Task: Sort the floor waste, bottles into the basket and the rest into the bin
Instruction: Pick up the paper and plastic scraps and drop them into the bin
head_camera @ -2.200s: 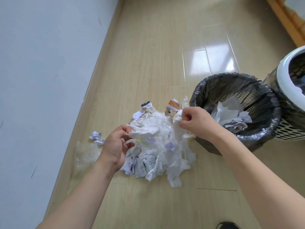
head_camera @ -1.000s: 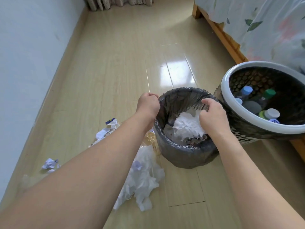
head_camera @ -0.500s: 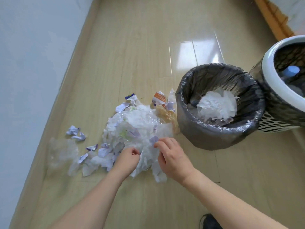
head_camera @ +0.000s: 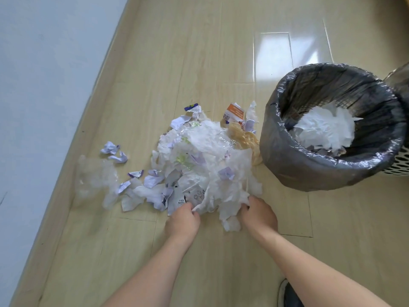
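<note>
Waste pile long axis L–R (wall to bin), both hands gripping its near edge: left hand, right hand

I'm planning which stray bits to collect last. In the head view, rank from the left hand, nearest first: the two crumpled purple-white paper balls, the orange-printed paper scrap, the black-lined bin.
From the left hand:
1. Crumpled purple-white paper balls, toward the wall.
2. Orange-printed paper scrap, at the pile's far edge.
3. Black-lined bin, far right.

Pale wood plank floor, grey-white wall at left, dark shoe at bottom edge
</note>
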`<act>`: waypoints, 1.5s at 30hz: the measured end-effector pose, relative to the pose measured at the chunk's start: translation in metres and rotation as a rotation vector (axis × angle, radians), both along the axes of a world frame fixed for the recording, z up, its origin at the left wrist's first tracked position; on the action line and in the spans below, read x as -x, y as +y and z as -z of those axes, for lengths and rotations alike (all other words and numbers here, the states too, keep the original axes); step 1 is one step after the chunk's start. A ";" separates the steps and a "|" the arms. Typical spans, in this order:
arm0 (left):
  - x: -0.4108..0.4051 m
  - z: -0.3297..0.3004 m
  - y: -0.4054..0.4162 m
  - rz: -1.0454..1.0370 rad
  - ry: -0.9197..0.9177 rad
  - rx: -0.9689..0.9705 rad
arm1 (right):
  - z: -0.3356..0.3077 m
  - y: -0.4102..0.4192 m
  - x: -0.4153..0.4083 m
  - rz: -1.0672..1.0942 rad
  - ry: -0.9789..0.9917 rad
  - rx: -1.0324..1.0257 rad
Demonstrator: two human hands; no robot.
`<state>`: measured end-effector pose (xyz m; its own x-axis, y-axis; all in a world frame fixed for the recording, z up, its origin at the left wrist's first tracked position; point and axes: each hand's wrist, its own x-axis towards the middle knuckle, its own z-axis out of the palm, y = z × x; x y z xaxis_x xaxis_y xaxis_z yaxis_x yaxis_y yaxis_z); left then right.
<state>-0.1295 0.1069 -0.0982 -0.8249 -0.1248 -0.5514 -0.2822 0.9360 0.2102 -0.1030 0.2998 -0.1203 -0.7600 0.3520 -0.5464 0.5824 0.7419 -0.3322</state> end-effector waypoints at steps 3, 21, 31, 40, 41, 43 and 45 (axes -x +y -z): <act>0.007 -0.010 -0.003 -0.112 0.027 -0.140 | -0.008 -0.001 0.005 -0.075 0.007 0.043; -0.003 -0.348 -0.076 -0.402 0.274 -0.705 | -0.340 -0.034 -0.010 -0.551 0.066 -0.018; -0.020 -0.442 -0.033 -0.344 0.316 -0.972 | -0.454 -0.003 -0.023 0.029 0.402 0.366; 0.048 -0.448 0.100 -0.053 0.264 -1.057 | -0.462 0.101 0.019 0.331 0.431 0.365; 0.058 -0.440 0.116 -0.031 0.246 -1.060 | -0.455 0.115 0.025 0.357 0.424 0.357; 0.077 -0.417 0.149 -0.001 0.196 -1.054 | -0.433 0.142 0.039 0.410 0.397 0.347; 0.093 -0.387 0.180 0.014 0.136 -1.044 | -0.406 0.166 0.053 0.462 0.355 0.343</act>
